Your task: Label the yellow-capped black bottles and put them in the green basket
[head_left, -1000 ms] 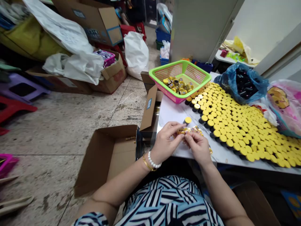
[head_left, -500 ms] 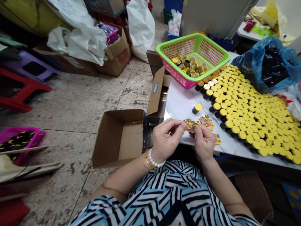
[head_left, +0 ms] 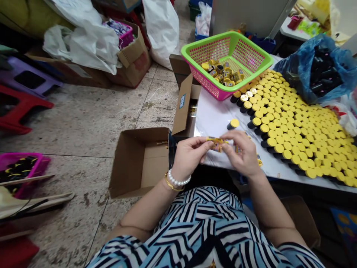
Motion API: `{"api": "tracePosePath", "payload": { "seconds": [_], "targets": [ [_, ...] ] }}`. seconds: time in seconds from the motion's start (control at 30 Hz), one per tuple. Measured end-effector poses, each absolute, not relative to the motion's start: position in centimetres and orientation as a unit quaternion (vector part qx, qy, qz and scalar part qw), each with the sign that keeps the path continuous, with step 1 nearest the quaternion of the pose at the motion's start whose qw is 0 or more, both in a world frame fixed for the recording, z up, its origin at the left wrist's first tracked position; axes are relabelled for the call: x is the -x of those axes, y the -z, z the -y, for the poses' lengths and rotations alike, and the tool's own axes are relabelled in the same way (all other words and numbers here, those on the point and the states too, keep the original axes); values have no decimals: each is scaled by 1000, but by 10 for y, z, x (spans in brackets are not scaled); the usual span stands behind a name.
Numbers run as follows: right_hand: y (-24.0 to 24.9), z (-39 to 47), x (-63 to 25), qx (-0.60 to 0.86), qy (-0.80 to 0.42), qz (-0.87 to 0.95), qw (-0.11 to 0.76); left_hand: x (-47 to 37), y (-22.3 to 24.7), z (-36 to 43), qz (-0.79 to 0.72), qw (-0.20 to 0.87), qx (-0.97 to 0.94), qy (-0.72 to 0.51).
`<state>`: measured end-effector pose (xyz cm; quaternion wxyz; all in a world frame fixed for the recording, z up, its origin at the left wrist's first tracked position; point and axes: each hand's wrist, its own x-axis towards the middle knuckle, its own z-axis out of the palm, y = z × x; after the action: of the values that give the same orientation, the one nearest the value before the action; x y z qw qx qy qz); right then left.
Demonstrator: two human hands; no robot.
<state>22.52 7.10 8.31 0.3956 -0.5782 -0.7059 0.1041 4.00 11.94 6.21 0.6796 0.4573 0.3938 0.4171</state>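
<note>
My left hand (head_left: 191,154), with a pearl bracelet and gold bangle at the wrist, pinches one end of a strip of small yellow printed labels (head_left: 215,141). The thumb and fingers of my right hand (head_left: 243,153) are closed on the other end, just over the table's near edge. More yellow labels (head_left: 259,160) lie on the table, partly covered by my right hand. A single black container with a yellow cap (head_left: 233,124) rests just beyond my fingers.
Many yellow-capped containers (head_left: 301,130) fill the right of the white table (head_left: 209,115). A green-and-pink basket (head_left: 227,87) holds several labelled ones. Behind is a blue bag (head_left: 301,70) of black pieces. Left of my hands stands an open cardboard box (head_left: 129,163).
My right hand has lifted and turned, its fingers now reaching over the labels. My left hand and the strip have shifted slightly left, and the whole view has moved a little.
</note>
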Motion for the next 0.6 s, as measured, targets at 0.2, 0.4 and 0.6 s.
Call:
{"api": "tracePosePath", "payload": {
  "seconds": [0.2,0.4,0.6],
  "targets": [
    [-76,-110,-266,652,25,701,289,-37,-58,-137,-355,792,-343,-360],
    [-68,-79,-250,589,-242,532,558,-43,-60,-149,-320,850,-263,-326],
    [-69,-64,-234,532,-370,451,613,-54,-60,-151,-306,866,-232,-320]
  ]
}}
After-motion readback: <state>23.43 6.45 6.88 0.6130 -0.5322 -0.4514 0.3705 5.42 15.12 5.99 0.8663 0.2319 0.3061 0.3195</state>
